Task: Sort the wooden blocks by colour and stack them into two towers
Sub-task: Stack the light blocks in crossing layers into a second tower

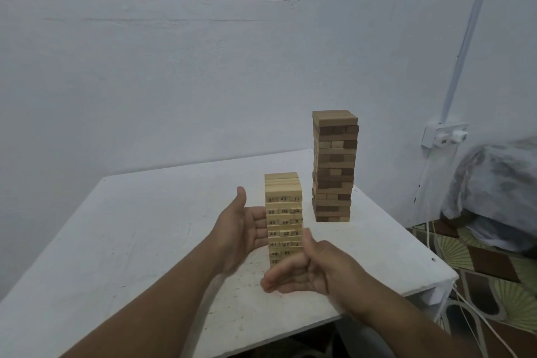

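1. Left hand (pixel 242 231): fingers straight, flat against the left side of the pale tower (pixel 284 218); it grips nothing.
2. Pale tower: upright, mid-table (pixel 145 227), numbered blocks, looks complete.
3. Right hand (pixel 308 273): relaxed and open at the tower's base, holding nothing.
4. Dark tower (pixel 334 166): taller, behind and to the right, well apart.
5. No loose blocks show; probably only squaring up remains.

I work in a plain home room. Whitewashed walls (pixel 174 81), a wall socket (pixel 444 134) at right, patterned floor covering (pixel 476 264).
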The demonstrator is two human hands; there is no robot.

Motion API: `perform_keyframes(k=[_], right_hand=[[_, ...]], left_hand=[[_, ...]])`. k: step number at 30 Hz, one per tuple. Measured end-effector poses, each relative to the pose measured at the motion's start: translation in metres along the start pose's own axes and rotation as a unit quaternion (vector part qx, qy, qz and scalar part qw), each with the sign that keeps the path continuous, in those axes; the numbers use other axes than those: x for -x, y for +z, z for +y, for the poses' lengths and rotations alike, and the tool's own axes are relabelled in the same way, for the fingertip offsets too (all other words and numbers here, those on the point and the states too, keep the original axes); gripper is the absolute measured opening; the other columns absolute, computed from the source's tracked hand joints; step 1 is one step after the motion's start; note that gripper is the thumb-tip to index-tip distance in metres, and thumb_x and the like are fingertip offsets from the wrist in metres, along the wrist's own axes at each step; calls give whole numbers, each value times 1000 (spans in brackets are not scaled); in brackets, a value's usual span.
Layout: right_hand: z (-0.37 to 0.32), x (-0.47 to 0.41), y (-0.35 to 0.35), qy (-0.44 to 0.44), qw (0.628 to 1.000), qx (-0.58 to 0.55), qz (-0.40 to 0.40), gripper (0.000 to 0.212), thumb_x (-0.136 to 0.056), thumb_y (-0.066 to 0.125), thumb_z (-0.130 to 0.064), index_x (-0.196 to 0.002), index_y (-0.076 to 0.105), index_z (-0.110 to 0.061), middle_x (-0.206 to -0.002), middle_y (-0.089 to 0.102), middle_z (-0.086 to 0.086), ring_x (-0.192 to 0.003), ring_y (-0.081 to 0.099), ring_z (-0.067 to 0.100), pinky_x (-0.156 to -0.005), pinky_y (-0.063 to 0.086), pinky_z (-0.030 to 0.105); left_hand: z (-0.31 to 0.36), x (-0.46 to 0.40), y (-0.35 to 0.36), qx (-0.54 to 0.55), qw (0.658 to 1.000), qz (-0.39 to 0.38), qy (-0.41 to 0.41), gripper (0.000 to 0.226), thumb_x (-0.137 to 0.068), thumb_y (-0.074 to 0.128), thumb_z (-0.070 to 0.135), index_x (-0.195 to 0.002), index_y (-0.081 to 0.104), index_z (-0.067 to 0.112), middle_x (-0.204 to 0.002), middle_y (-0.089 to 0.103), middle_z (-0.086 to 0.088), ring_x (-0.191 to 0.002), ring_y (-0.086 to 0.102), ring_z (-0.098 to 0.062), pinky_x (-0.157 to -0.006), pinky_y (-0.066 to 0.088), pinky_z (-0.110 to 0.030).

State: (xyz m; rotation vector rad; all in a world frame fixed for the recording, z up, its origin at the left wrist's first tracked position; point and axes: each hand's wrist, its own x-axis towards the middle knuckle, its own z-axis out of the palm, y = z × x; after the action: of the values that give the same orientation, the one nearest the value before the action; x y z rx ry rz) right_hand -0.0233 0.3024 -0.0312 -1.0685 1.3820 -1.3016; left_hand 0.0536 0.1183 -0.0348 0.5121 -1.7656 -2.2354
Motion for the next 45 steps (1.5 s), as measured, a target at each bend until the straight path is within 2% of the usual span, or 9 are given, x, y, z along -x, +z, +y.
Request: perform_keyframes(k=[5,10,21,25,28,34,40,42,45], right_hand=[[1,-13,2,-1,1000,-13,8,92,-86,25,-71,-106,72,6,-109,72,22,-108,68,34,-105,48,43],[-1,-14,0,14,999,-30,14,92,-83,16,-62,-109,69,9,-109,72,23,-107,69,33,-99,53,36],[-3,-18,3,49,998,-47,19,95,-75,18,-66,-109,69,6,-113,70,23,-109,68,35,-98,53,34],[-4,-17,4,48,999,-24,11,98,-75,17,-69,-110,69,6,-114,70,23,-110,68,34,-101,52,37],[-5,-14,4,14,999,-28,3,104,-78,20,-82,-109,72,2,-112,72,19,-108,69,33,-102,50,42],[-16,-17,5,15,999,-27,9,104,-76,12,-70,-115,66,10,-117,68,27,-112,66,38,-103,50,44],[-14,-19,5,15,999,-33,14,107,-80,9,-74,-116,67,8,-116,69,24,-111,67,35,-105,48,45],[-13,-19,4,8,999,-39,10,110,-82,10,-81,-116,68,6,-114,71,21,-110,68,33,-105,48,45],[-13,-19,3,5,999,-38,2,110,-70,19,-82,-115,69,4,-113,72,20,-109,69,31,-104,49,45]], left_hand=[[1,3,1,-1,1000,-10,-4,95,-97,3,66,-116,69,1,-122,67,-25,-113,65,-37,-104,46,-45],[2,4,7,-5,1000,-11,-3,90,-99,5,63,-103,79,11,-121,68,-22,-111,66,-34,-105,46,-44],[2,9,9,-16,1000,-10,7,83,-102,12,56,-102,79,8,-117,70,-22,-105,68,-31,-106,44,-43],[4,8,8,-10,1000,4,27,81,-103,12,55,-106,76,5,-112,72,-20,-96,71,-27,-94,48,-40],[10,7,5,-13,999,12,51,81,-103,11,53,-114,70,-1,-111,72,-21,-93,72,-26,-88,49,-38],[16,6,11,-10,999,2,46,79,-103,12,51,-104,75,4,-105,74,-22,-84,72,-26,-74,54,-31],[15,7,14,2,999,15,47,75,-104,16,50,-104,75,5,-107,73,-23,-90,71,-30,-90,50,-39],[15,7,15,2,999,21,50,74,-104,16,49,-103,76,5,-102,75,-21,-86,72,-27,-87,51,-38],[14,6,16,5,999,23,47,75,-104,17,49,-96,78,7,-91,76,-16,-75,72,-22,-75,52,-33]])
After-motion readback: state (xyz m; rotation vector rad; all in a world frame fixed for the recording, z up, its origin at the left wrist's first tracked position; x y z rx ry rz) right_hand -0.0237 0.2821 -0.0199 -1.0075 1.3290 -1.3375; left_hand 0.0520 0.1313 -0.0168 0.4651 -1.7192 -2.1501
